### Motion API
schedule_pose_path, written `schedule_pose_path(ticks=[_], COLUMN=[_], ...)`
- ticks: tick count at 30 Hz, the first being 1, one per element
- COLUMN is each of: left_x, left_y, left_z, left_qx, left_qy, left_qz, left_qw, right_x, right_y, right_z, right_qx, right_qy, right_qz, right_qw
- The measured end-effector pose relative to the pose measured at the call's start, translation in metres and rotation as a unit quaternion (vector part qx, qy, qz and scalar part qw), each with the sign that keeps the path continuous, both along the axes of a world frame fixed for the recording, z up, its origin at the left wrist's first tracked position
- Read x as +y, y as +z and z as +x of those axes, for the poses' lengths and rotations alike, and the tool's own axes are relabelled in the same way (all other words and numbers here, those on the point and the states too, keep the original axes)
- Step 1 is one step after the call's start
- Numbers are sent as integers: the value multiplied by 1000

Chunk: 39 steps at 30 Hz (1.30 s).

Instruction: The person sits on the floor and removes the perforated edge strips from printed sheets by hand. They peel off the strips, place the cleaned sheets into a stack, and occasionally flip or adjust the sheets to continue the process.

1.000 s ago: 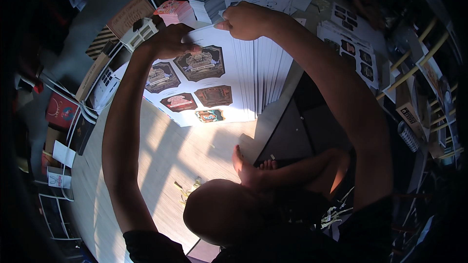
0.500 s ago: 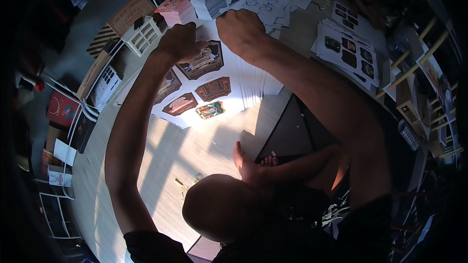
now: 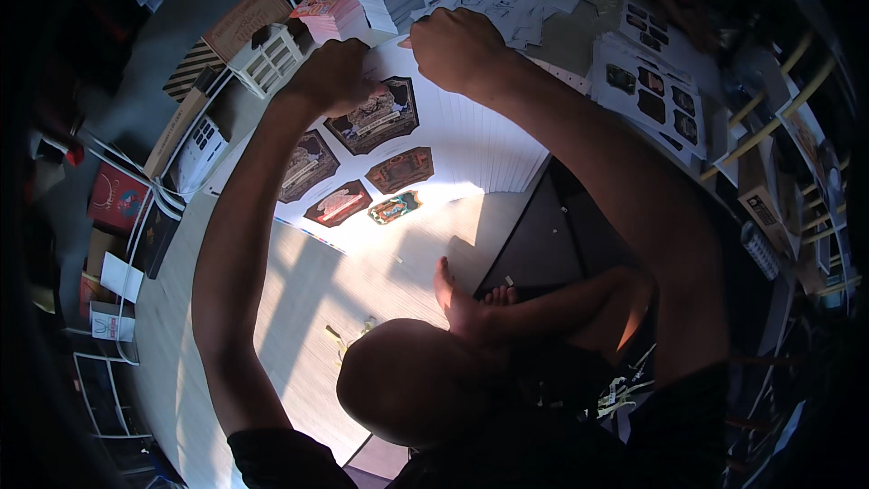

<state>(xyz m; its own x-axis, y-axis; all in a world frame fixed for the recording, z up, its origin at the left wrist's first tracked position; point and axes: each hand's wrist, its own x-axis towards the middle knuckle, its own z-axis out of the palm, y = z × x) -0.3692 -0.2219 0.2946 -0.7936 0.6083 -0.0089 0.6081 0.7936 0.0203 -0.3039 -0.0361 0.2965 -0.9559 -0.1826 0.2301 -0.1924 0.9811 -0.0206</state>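
Both my hands grip the far edge of a thick stack of printed paper sheets (image 3: 444, 131), whose right side is fanned out in many thin leaves. The top sheet bears dark, ornate label-shaped pictures in several sizes. My left hand (image 3: 333, 77) is closed at the far left edge, thumb lying over the largest picture. Closed too, my right hand (image 3: 460, 50) holds the far right corner, its fingertips curled out of sight. The stack's near edge rests on the pale wooden floor (image 3: 299, 308), partly in bright sunlight.
Behind the sheets stand piles of small printed cards (image 3: 391, 2) and a white window-frame-like rack (image 3: 264, 62). Loose outline-printed papers (image 3: 507, 4) lie beyond my right hand. More label sheets (image 3: 654, 95) are at the right. A dark flat board (image 3: 534, 240) lies by my bare foot (image 3: 455, 303).
My right hand has shifted slightly up and right. The stack's right side has spread further right and shows more leaf edges. My left hand has barely moved.
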Motion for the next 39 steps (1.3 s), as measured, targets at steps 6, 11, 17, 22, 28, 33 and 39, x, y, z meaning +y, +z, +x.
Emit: schedule_pose_path(ticks=[6, 11, 17, 22, 28, 33, 39], left_x=[22, 15, 23, 10, 17, -5, -6], left_y=[8, 1, 3, 11, -12, -20, 3], left_z=[17, 9, 34, 37, 46, 38, 23], left_qx=[15, 20, 30, -32, 28, 57, 15], left_qy=[31, 19, 83, 21, 18, -40, -65], left_qz=[-10, -14, -37, 18, 22, 33, 55], left_qw=[999, 1000, 995, 999, 999, 997, 996], right_x=[26, 16, 7, 27, 27, 64, 109], right_y=[-12, -12, -21, -4, -41, -20, 21], right_z=[1, -3, 9, 14, 22, 24, 10], right_qx=[83, 36, 142, 26, 146, 20, -37], right_qy=[34, 5, 4, 20, 59, 142, 63], right_qz=[-2, 28, 27, -18, 18, -114, -227], right_qw=[996, 999, 989, 999, 987, 983, 971])
